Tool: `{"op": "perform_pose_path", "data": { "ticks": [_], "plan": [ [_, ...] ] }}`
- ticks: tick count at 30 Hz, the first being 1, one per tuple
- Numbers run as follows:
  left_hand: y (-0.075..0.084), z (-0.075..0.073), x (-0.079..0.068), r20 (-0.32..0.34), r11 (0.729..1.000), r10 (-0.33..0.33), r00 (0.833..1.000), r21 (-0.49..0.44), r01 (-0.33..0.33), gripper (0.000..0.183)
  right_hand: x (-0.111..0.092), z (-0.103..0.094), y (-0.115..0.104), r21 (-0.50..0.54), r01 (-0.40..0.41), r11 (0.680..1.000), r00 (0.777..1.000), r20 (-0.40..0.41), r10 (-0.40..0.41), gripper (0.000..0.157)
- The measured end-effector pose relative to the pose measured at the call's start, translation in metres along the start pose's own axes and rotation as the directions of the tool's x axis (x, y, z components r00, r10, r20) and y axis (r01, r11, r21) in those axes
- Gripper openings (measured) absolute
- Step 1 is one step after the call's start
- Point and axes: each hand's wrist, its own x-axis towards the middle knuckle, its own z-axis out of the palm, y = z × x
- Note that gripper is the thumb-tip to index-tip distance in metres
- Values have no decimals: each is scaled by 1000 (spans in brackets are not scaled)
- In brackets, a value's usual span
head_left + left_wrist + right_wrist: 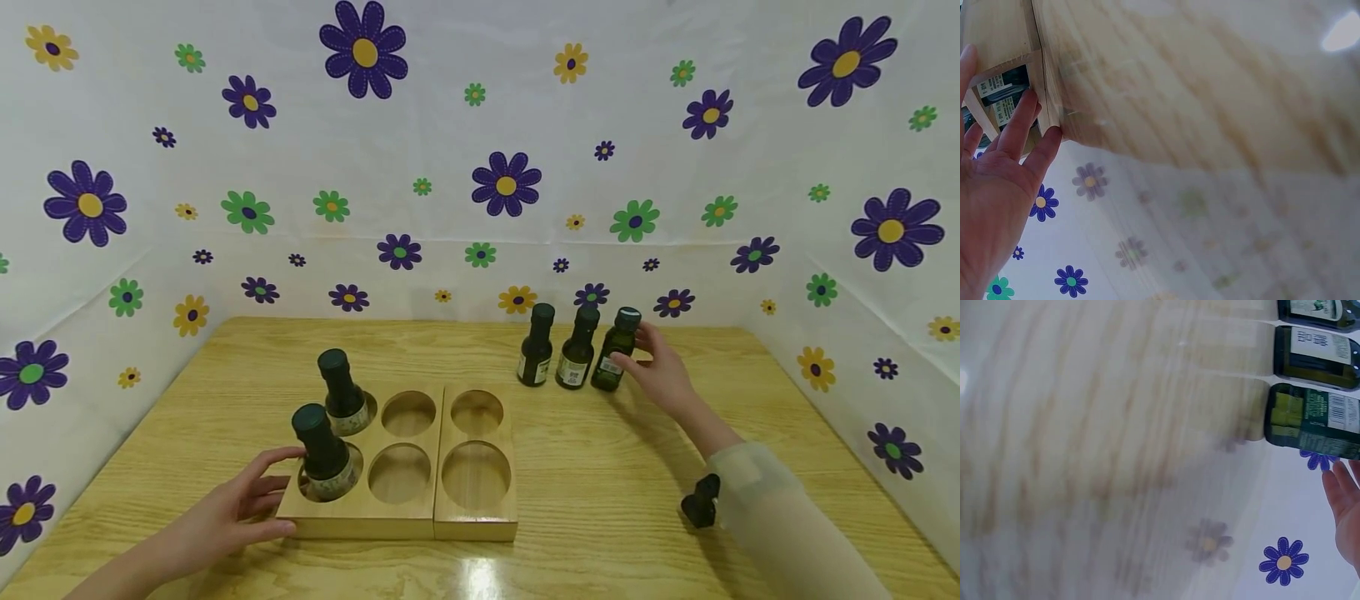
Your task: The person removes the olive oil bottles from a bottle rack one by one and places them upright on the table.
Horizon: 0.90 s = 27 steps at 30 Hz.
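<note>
Resting the left hand (225, 508) against the left end of the four-well holder (363, 527), with fingers parted wide and fairly straight, the thumb at its near left corner and the index finger close beside the front bottle (324, 450). Cannot tell whether touching that bottle too.

Reaching with the right hand (662, 373) to the rightmost bottle (608, 372), near the far edge of the surface (585, 475), towards its far right corner. Laying the thumb over the near side of the bottle, with the other fingers at its right and partly behind, roughly a bottle's breadth apart. Cannot tell whether gripping or barely touching; in the right wrist view, seeing only fingertips close by the bottle's side. Standing upright there, base on the surface, just beside the middle bottle (577, 354), with the leftmost bottle (536, 350) next along the row.

Lying nearer the left edge of the surface than the right, side against side with the two-well holder (476, 529). Carrying the front bottle in the near left well and the back bottle (345, 396) in the far left well, both under dark green caps.

Seeing also a small black object (701, 502) beside the right sleeve (780, 508), and past the far edge a white cloth (420, 150) printed with purple, green and yellow flowers.
</note>
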Motion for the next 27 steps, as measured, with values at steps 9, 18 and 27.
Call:
{"op": "perform_pose_path", "data": {
  "ticks": [9,18,27],
  "plan": [
    [3,0,2,2,1000,-8,1000,-7,8,71,-4,-16,-16,125,105,987,988,-123,-90,64],
    [4,-2,2,11,999,-40,999,-23,41,72,-22,-23,-79,63,251,966,917,-334,-217,57],
    [3,-2,1,17,998,-45,999,-31,45,71,-28,6,-125,130,442,887,873,-291,-392,55]
  ]
}}
